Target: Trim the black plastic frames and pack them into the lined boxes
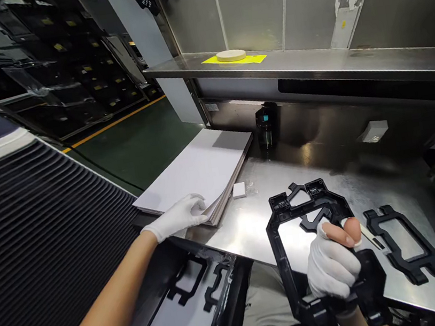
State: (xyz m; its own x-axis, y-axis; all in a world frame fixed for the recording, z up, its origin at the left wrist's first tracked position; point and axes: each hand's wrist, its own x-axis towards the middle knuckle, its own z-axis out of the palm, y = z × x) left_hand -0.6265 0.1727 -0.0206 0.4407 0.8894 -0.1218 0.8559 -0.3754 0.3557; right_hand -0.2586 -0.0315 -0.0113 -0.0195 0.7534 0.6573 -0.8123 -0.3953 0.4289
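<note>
My left hand [180, 217], in a white glove, is at the near corner of a stack of white sheets [197, 166]. Its fingers and thumb pinch the edge of the top sheets, which lift slightly there. My right hand [332, 260], gloved with thumb and forefinger tips bare, is closed around a black plastic frame [281, 256] held above the table's near edge. Beside the forefinger, a thin pale tool [369, 236] with a dark end sticks out; whether the hand grips it I cannot tell. Another black frame [411, 244] lies to the right on the metal table [251, 228].
A small white block [239, 190] lies beside the stack. Behind stands a dark bottle [265, 126], under a metal shelf [308, 58] bearing a round pale disc [231, 55]. At left runs a ribbed black conveyor [41, 236]. Below, black parts [189, 277] lie on a white sheet.
</note>
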